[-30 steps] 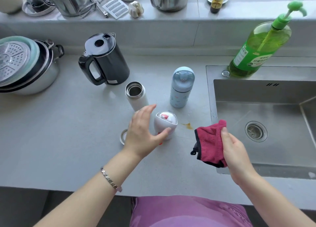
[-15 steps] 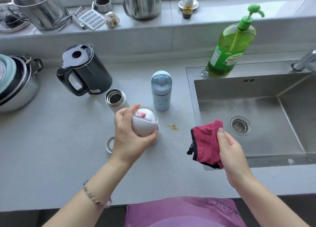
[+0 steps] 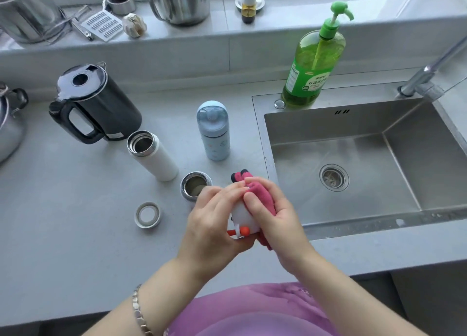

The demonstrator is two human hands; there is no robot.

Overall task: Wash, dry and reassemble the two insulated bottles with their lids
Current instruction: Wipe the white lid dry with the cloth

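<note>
Both hands meet over the front strip of the grey desk, close to the sink's front-left corner. The left hand has its grip clamped round the white lid, a smooth rounded plastic piece with an orange-red knob at its near end. The right hand has its grip closed on the pink cloth, a soft napped rag with a dark edge, and presses it against the lid's right side.

Just beyond the left fingertips stands a short steel cup, its near rim hidden by them. The white bottle stands open-mouthed to the left of that, with a steel-threaded neck and a matte body. The blue bottle stands capped between it and the sink rim, apart from both. A flat ring lies alone to the left of the hands, with bare desk around it. The black kettle sits behind the white bottle. A green soap bottle stands on the sink's back ledge.
</note>
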